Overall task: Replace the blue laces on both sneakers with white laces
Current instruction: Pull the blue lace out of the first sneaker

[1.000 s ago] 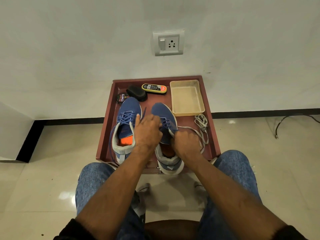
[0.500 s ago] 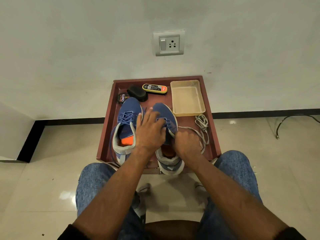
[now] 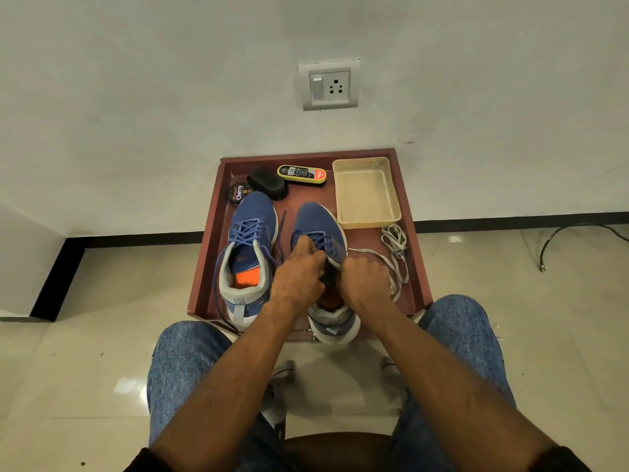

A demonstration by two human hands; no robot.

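Two blue sneakers stand on a dark red tray (image 3: 204,287). The left sneaker (image 3: 250,233) is laced with a loosened blue lace whose ends trail down its left side. Over the right sneaker (image 3: 315,221) both my hands work at the throat. My left hand (image 3: 299,274) pinches the blue lace (image 3: 323,240) near the upper eyelets. My right hand (image 3: 366,284) grips the shoe's right collar edge, fingers curled. White laces (image 3: 394,247) lie bundled on the tray to the right of the shoe.
At the tray's back sit a round polish tin (image 3: 238,194), a black brush (image 3: 269,182), a yellow-black polish applicator (image 3: 301,174) and an empty beige plastic tub (image 3: 366,194). A wall with a socket (image 3: 329,84) rises behind. A black cable (image 3: 561,238) lies on the floor at right.
My left hand has closed from spread fingers over the right sneaker into a pinch on its blue lace. My right hand has stayed at the collar.
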